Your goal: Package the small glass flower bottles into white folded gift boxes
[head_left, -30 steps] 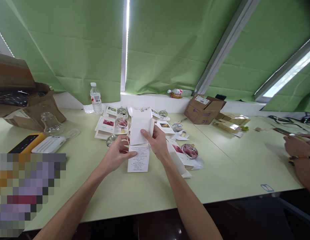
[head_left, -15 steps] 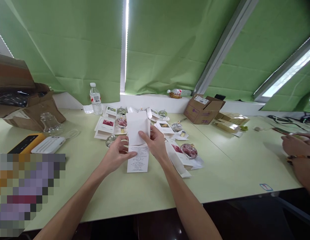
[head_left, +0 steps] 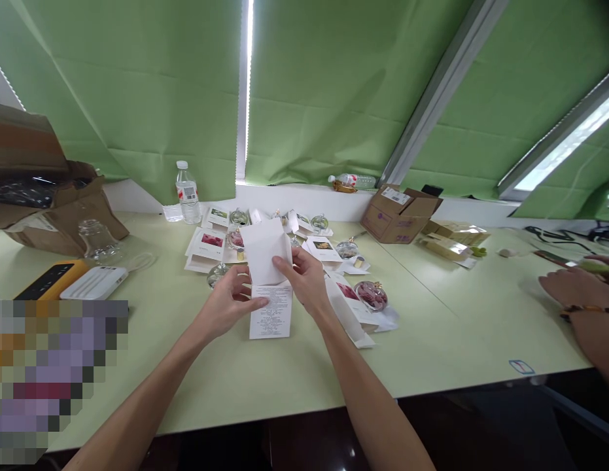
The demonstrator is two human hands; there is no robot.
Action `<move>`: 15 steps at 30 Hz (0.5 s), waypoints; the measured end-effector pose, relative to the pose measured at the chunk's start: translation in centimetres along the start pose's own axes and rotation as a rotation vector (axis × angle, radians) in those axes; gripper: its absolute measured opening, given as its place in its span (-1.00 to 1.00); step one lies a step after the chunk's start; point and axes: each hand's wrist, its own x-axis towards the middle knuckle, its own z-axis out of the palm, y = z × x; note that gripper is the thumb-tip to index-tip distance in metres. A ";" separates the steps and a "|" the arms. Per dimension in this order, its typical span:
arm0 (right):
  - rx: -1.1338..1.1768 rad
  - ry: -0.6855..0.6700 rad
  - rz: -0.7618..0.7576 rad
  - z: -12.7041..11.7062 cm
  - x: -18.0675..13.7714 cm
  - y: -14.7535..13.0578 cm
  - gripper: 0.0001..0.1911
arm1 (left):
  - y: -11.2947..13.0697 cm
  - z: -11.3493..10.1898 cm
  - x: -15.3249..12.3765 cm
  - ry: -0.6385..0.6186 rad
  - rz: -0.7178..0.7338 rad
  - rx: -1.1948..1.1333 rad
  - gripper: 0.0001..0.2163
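Note:
Both my hands hold a white folded-paper carton (head_left: 265,250) in the middle of the table. Its upper panel is blank and stands raised; the lower panel is printed with small text and lies towards me. My left hand (head_left: 230,297) grips the left edge, thumb across the printed panel. On the right edge of the blank panel, my right hand (head_left: 304,275) closes with its thumb in front and fingers behind. Beyond lie white cartons with flower pictures, such as one with a red flower (head_left: 209,241), and round clear bottles, one filled with dark pink petals (head_left: 371,296).
A water bottle (head_left: 187,194) stands at the back left, near an open brown box (head_left: 53,209). A white power bank (head_left: 95,284) lies beside a yellow-and-black device (head_left: 53,278). Another cardboard box (head_left: 400,214) sits back right. Another person's hand (head_left: 574,286) is at the far right.
The carton's raised blank panel has tilted slightly to the left at its top. Both my hands stay almost in place. The other person's hand has shifted a little left.

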 end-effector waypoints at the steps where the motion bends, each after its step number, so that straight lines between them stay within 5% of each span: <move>1: 0.008 -0.002 0.004 0.0 0.0 0.0 -0.66 | 0.0 0.0 0.0 -0.006 0.003 0.002 -0.51; 15: 0.067 -0.105 0.060 -0.7 0.1 -0.8 -0.62 | 0.1 -0.2 -0.1 -0.004 0.018 0.003 -0.52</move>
